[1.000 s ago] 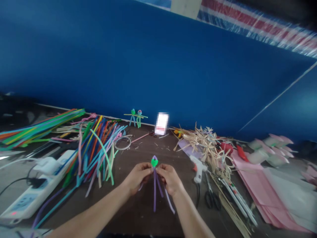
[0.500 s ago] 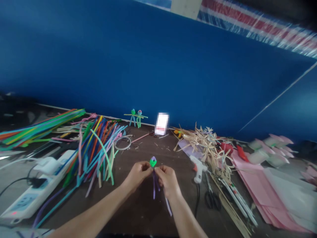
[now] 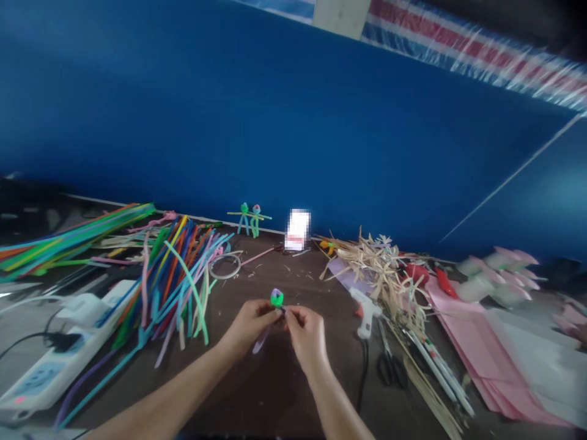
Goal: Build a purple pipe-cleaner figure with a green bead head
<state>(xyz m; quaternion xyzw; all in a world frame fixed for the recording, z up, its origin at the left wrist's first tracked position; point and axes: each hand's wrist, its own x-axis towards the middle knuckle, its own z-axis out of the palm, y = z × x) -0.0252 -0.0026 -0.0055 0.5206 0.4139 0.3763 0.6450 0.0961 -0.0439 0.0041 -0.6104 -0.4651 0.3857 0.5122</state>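
Near the table's middle, a small pipe-cleaner figure [image 3: 277, 297] has a round green head with a purple top. My left hand [image 3: 252, 324] pinches it just below the head. From the other side, my right hand [image 3: 305, 333] is closed at the same spot, its fingertips almost meeting those of the left. A purple strand [image 3: 260, 342] hangs down to the left beneath my left fingers. The rest of the figure's lower part is hidden by the fingers.
Pipe cleaners [image 3: 172, 275] and a power strip [image 3: 68, 354] lie left. Two small figures [image 3: 250, 220] and a bright blurred screen [image 3: 298, 230] stand at the back. Right are a glue gun [image 3: 367, 311], scissors [image 3: 389, 363], straw-coloured strips [image 3: 380, 263] and pink sheets [image 3: 481, 348].
The purple strands that hung straight down between my hands have shifted; one now slants left under my left hand, and the strand below my right hand no longer shows. The head has turned slightly.
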